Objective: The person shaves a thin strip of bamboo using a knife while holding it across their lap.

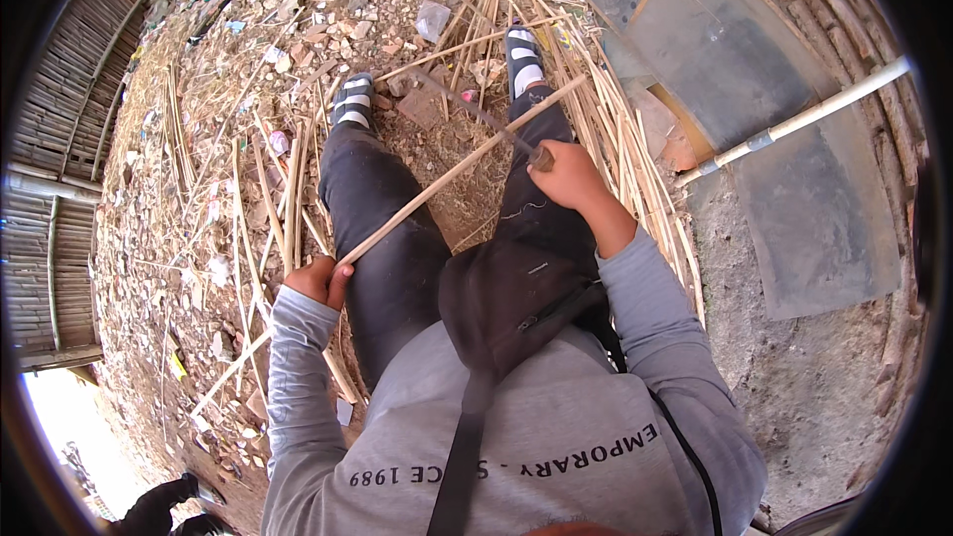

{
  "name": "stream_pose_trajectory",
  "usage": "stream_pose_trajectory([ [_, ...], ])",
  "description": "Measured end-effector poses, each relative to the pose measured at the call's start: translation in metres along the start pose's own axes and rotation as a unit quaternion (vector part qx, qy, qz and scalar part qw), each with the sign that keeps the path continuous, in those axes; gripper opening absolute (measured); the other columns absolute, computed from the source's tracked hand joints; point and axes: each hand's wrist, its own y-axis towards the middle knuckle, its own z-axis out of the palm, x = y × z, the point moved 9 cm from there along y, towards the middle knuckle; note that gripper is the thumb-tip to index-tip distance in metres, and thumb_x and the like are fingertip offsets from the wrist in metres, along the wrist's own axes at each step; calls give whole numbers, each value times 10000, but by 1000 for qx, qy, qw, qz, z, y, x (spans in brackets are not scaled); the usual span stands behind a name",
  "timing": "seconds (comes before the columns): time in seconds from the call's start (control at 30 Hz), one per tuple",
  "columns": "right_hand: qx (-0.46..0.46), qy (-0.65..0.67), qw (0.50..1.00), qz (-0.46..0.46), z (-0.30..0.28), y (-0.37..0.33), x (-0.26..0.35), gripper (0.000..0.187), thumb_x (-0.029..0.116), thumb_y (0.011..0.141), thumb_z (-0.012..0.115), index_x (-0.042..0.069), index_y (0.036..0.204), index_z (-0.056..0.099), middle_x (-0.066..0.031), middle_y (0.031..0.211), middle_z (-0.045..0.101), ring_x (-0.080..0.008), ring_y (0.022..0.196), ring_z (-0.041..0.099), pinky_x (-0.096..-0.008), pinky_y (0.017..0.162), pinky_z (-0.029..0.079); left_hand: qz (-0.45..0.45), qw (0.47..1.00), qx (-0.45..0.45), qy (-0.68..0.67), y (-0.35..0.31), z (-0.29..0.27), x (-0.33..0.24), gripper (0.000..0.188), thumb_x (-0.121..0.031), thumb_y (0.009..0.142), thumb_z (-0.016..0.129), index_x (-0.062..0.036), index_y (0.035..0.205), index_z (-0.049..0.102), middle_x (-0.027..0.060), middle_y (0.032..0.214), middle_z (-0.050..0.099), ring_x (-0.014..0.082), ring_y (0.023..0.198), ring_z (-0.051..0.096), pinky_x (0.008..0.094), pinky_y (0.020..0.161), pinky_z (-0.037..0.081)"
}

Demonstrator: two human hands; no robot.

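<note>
From the head camera, I am sitting on rubble-strewn ground with my legs stretched out ahead of me. My left hand (pixel 318 281) is closing tightly around the near end of a long bamboo strip (pixel 452 171), down beside my left thigh. The strip is running up and to the right from that grip, crossing over both of my dark trouser legs (pixel 382 228) and ending near my right knee. My right hand (pixel 566 176) is wrapping firmly around the handle of a knife (pixel 476 114), whose thin dark blade is pointing away from me toward the upper left. The blade is meeting the strip just beyond my right fist, well away from my left grip. A dark sling bag (pixel 506 303) is resting on my lap between my arms. More bamboo strips (pixel 615 139) are lying in a loose pile to the right of my legs, next to a white pipe (pixel 794 121) slanting over grey slabs.
</note>
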Motion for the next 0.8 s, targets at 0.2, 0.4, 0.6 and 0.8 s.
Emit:
stream_pose_trajectory([
  [0.2, -26, -32, 998, -39, 2, -10, 26, 221, 244, 803, 712, 64, 928, 684, -203, 828, 687, -424, 846, 665, -507, 740, 524, -18, 1000, -22, 2, -10, 7, 5, 387, -368, 986, 619, -22, 815, 579, 239, 654, 591, 468, 647, 613, 524, 585, 462],
  [0.4, -28, -73, 997, 9, -17, 5, -9, 199, 243, 817, 676, 75, 922, 682, -206, 840, 689, -429, 827, 663, -515, 718, 525, -10, 998, -53, 40, -5, -3, -4, 336, -346, 984, 620, -42, 847, 579, 204, 720, 637, 444, 649, 633, 510, 575, 488],
  [0.6, 1, -163, 984, -70, -3, -13, 47, 182, 241, 812, 677, 88, 912, 668, -198, 824, 688, -426, 819, 666, -533, 725, 532, 13, 999, -18, 25, -6, 4, 4, 393, -382, 990, 612, -24, 834, 574, 228, 672, 603, 445, 640, 627, 503, 578, 475],
  [0.8, -26, -108, 994, -23, -12, -7, 21, 200, 260, 818, 705, 77, 882, 657, -199, 791, 676, -426, 793, 662, -525, 693, 520, -27, 996, 83, -31, -2, -2, 4, 444, -424, 1003, 591, -9, 846, 594, 227, 652, 598, 449, 647, 623, 491, 607, 481],
])
